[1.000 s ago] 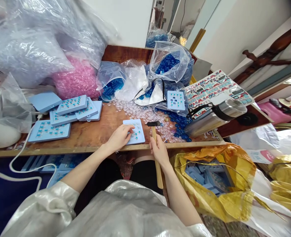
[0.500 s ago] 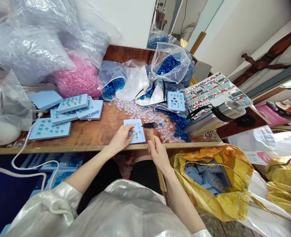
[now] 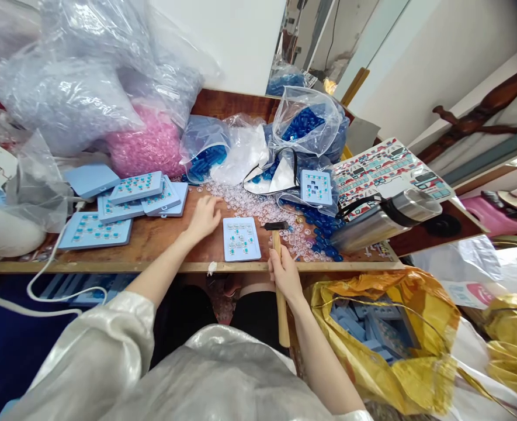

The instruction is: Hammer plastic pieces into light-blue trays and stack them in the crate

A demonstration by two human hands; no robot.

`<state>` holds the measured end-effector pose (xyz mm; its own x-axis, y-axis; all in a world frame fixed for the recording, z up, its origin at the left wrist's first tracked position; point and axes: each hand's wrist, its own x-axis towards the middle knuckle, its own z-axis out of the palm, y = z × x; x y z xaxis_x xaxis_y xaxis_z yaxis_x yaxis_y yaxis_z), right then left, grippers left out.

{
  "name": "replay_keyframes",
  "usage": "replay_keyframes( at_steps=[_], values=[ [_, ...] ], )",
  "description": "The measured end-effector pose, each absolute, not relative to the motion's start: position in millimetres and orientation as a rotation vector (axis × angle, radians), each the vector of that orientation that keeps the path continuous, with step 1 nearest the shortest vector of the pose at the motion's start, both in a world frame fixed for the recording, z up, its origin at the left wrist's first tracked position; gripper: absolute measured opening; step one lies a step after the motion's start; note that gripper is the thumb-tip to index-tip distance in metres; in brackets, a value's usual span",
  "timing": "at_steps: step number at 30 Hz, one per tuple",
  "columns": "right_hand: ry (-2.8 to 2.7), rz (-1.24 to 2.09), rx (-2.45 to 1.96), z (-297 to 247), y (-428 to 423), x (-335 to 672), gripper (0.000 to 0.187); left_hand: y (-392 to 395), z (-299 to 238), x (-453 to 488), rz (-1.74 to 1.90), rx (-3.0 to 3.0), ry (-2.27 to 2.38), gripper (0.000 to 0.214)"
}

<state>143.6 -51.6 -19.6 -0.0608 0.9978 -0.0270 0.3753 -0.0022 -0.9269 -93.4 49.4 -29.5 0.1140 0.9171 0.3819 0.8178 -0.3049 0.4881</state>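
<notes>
My right hand [image 3: 283, 270] is wrapped round the wooden handle of a hammer [image 3: 281, 310]. Its dark head lies up over the edge of the clear rings, right of a light-blue plastic panel [image 3: 242, 240]. That panel rests flat near the table's front edge and bears several small teal pieces. To the panel's upper left, my left hand [image 3: 204, 217] reaches over the wood with its fingers stretched toward the pile of small clear rings [image 3: 258, 204]. No object shows in those fingers.
Similar blue panels [image 3: 133, 186] are stacked at the left, before a bag of pink pieces [image 3: 146, 140]. Dark blue pieces [image 3: 323, 231] and a steel flask [image 3: 372, 228] lie on the right. Below hangs an open yellow sack [image 3: 433, 310] holding blue panels.
My left hand has left the panel and moved up and left toward the clear rings. My right hand still holds the hammer, its head slightly further right of the panel.
</notes>
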Motion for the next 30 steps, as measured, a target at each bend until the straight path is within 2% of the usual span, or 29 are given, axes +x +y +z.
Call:
replay_keyframes(
  at_steps=[7,17,24,30],
  values=[
    [-1.445,1.153,-1.439,-27.8,-48.8,145.4,0.034,97.9,-38.0,-101.4,0.527,2.438,1.942,0.022],
    [-1.355,1.187,-1.362,-30.7,-48.8,148.9,0.031,54.1,-44.7,-112.7,0.635,2.312,1.787,0.022],
    [-1.341,1.186,-1.387,-30.3,-49.5,146.7,0.033,54.2,-43.6,-111.7,0.568,2.368,1.878,0.021],
    [-1.35,1.174,-1.386,-29.3,-50.5,145.6,0.034,57.5,-36.1,-103.6,0.639,2.381,1.69,0.017]
  ],
)
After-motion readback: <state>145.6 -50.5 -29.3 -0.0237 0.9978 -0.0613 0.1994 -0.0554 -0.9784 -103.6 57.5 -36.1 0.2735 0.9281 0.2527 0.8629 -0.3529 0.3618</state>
